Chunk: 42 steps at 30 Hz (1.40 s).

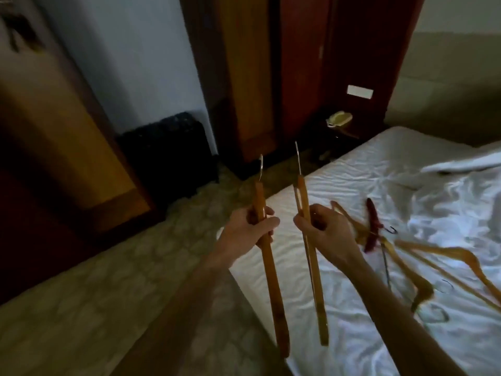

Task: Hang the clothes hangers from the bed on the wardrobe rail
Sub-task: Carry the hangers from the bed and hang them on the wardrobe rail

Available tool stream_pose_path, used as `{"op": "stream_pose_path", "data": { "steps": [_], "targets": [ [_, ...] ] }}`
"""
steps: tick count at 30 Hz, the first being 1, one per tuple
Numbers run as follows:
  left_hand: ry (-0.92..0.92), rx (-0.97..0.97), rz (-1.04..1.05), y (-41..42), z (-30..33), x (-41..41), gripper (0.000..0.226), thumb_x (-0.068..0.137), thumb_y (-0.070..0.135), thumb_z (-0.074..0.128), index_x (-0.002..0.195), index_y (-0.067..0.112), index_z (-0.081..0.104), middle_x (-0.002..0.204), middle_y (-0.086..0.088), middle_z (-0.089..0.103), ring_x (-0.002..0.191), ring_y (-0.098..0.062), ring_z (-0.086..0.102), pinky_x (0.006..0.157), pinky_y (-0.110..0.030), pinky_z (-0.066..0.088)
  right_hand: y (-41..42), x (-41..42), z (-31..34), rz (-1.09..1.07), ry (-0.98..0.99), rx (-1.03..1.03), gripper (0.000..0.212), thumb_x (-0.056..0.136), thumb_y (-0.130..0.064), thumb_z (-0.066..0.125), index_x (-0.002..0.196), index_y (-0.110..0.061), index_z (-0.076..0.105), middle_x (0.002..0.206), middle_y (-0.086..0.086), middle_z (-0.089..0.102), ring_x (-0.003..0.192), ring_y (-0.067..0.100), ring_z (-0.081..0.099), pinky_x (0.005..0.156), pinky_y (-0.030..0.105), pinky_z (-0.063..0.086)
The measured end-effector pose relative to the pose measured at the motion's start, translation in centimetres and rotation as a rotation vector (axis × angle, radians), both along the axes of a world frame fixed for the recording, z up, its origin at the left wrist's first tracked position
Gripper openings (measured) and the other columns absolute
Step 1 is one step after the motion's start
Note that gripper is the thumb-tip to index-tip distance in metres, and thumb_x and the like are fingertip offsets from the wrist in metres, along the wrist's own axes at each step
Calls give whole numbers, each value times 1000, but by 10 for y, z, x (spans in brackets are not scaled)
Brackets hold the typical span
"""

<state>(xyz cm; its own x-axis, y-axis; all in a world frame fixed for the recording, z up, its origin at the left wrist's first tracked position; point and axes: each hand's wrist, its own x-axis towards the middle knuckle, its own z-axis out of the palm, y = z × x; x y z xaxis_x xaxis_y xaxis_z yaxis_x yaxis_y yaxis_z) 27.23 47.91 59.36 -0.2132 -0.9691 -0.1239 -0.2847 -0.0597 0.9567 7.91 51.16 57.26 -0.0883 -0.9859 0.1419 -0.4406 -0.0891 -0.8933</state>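
My left hand (pixel 250 226) grips a wooden hanger (pixel 271 280) seen edge-on, its metal hook pointing up and away. My right hand (pixel 325 229) grips a second wooden hanger (pixel 315 289) the same way, hook upward. Both are held over the near-left corner of the bed (pixel 366 175), which has a rumpled white sheet. Several more wooden hangers (pixel 423 270) lie in a loose pile on the sheet right of my right hand, with a dark red hanger (pixel 372 226) among them. The wardrobe (pixel 244 77) stands ahead with tall wooden doors; its rail is out of sight.
A black suitcase (pixel 168 153) stands against the wall left of the wardrobe. An open wooden door panel (pixel 67 147) is at the far left. A nightstand with a pale telephone (pixel 339 119) sits beyond the bed. Patterned floor (pixel 122 280) lies between the bed and the furniture.
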Motion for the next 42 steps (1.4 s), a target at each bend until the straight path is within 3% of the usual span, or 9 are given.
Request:
{"op": "stream_pose_path", "data": {
  "steps": [2, 5, 8, 12, 16, 21, 26, 34, 42],
  "targets": [
    [-5, -31, 84, -7, 8, 55, 8, 93, 21, 71, 99, 16, 68, 78, -3, 70, 65, -11, 72, 60, -17, 55, -27, 54, 10, 85, 8, -14, 19, 91, -38, 65, 83, -21, 67, 67, 1, 63, 58, 10, 59, 56, 19, 48],
    [-31, -85, 190, -20, 16, 140, 12, 93, 23, 71, 98, 12, 71, 70, 4, 70, 63, -9, 70, 59, -16, 52, -65, 134, 19, 204, -15, -11, 28, 90, -41, 66, 83, -14, 67, 75, 12, 68, 70, 28, 66, 66, 41, 57],
    [-26, -102, 321, -39, 17, 219, 11, 92, 22, 73, 90, 11, 74, 68, 1, 71, 62, -13, 68, 58, -23, 52, -101, 213, 21, 302, -33, 8, 44, 83, -53, 65, 86, -9, 67, 78, 14, 68, 74, 33, 66, 70, 49, 57],
    [-9, -118, 463, -79, 19, 315, 17, 93, 17, 71, 100, 1, 72, 70, -8, 70, 64, -20, 66, 64, -33, 54, -161, 318, 22, 425, -57, 41, 27, 90, -39, 68, 85, -12, 68, 67, 1, 61, 59, 14, 57, 62, 35, 52],
    [-16, -128, 522, -142, 31, 405, 19, 93, 24, 71, 98, 6, 73, 73, -6, 70, 65, -16, 67, 63, -30, 55, -234, 415, 34, 522, -52, 12, 17, 92, -39, 66, 85, -24, 70, 67, -7, 63, 61, 4, 60, 58, 21, 47],
    [47, -134, 612, -227, 65, 511, 20, 93, 27, 69, 105, 11, 73, 75, -4, 70, 69, -15, 69, 69, -32, 60, -331, 530, 72, 611, -77, -13, 14, 91, -38, 67, 89, -25, 72, 76, -7, 70, 72, 7, 68, 72, 27, 57],
    [60, -202, 679, -283, 97, 620, 18, 93, 29, 68, 89, 12, 71, 74, -4, 69, 70, -16, 68, 75, -32, 58, -417, 654, 103, 704, -66, -79, 17, 91, -40, 67, 92, -24, 73, 89, 3, 74, 82, 20, 72, 82, 44, 61],
    [43, -271, 717, -366, 105, 814, 32, 95, 28, 66, 108, -1, 70, 73, -3, 69, 68, -16, 68, 66, -27, 54, -510, 858, 112, 760, -62, -124, 24, 92, -47, 63, 103, -27, 70, 96, -4, 73, 92, 12, 69, 89, 40, 58],
    [22, -262, 618, -479, 128, 995, 22, 95, 31, 66, 93, 11, 73, 72, 0, 71, 68, -12, 69, 67, -24, 55, -609, 1028, 129, 686, -22, -110, 42, 90, -54, 62, 117, -23, 68, 105, -7, 72, 99, 10, 69, 95, 40, 56]
  ]
}}
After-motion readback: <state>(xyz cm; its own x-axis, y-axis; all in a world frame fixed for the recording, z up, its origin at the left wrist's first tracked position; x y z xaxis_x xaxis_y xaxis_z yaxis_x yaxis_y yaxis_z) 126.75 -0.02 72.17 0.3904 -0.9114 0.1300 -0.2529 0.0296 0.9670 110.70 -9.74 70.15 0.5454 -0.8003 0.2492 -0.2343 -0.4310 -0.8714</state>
